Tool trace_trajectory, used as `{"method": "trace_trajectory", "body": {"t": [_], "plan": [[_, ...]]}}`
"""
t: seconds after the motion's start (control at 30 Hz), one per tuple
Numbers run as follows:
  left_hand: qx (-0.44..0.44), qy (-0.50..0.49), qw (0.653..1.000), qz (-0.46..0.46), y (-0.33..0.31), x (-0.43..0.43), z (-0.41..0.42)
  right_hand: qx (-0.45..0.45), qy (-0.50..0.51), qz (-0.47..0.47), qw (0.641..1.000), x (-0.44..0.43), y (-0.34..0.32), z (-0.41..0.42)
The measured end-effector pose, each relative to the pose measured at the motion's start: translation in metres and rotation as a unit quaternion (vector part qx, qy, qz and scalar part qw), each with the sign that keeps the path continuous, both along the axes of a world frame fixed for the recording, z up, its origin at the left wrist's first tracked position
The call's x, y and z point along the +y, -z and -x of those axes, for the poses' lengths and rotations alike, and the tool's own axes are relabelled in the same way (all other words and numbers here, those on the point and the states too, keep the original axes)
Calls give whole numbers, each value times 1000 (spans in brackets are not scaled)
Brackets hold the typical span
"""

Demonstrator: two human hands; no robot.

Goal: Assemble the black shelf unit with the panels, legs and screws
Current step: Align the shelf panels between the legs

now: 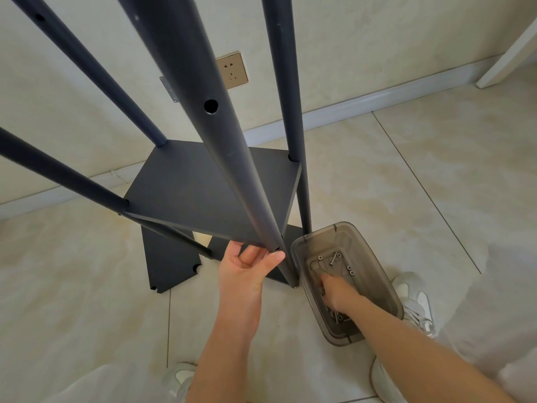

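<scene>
Front leg (203, 112) looms closest, left hand (247, 269) clamped on the shelf panel (203, 193) corner beside it; right hand (334, 290) digs among screws (333, 258) in the tub (377, 266), grip unclear. Let go and that corner could sag off its hole. Wall (348, 53) close behind, open floor (406, 170) right.

Bright, soft, even light, like daylight; its source is not seen. A faint sheen is carried by the pale floor tiles (436, 184). Only weak, diffuse shadow is cast under the shelf panel (189, 187). Wide-angle distortion is marked at the edges: the skirting board (363, 103) is bowed and the legs (186, 68) are splayed. Pale trouser fabric (508, 301) is washed out and smeared.
</scene>
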State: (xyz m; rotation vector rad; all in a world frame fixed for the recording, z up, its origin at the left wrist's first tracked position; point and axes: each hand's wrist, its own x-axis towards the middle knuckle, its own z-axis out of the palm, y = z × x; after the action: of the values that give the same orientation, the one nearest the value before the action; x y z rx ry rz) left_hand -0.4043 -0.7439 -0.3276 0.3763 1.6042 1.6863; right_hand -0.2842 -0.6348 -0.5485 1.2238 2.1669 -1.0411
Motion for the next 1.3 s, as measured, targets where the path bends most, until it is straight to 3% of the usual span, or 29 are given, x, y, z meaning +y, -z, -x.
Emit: {"method": "trace_trajectory", "body": {"t": [0.27,0.5,0.6,0.7,0.83,0.93,1.13,1.3], "plan": [[-5,-2,1000,-9,1,0,0,-12,-2,-27,1000,-3,1,-5],[-16,4,999,-29,-1,-2,0,73,138,-62,986,-10,-16,-10],[-26,5,999,-39,1,-1,-2,134,296,-31,945,-22,-35,-8],[-32,7,998,-49,3,-2,-3,220,438,23,872,-36,-68,4],[-42,1,997,-60,4,-3,-5,331,522,54,784,-58,-128,14],[-50,-11,997,-65,4,-4,-7,402,511,41,759,-74,-168,9],[-25,-37,998,-50,-1,-4,-10,460,426,-14,779,-88,-219,-5],[-10,-45,998,-46,-2,-6,-12,462,424,-16,779,-89,-232,-8]]}}
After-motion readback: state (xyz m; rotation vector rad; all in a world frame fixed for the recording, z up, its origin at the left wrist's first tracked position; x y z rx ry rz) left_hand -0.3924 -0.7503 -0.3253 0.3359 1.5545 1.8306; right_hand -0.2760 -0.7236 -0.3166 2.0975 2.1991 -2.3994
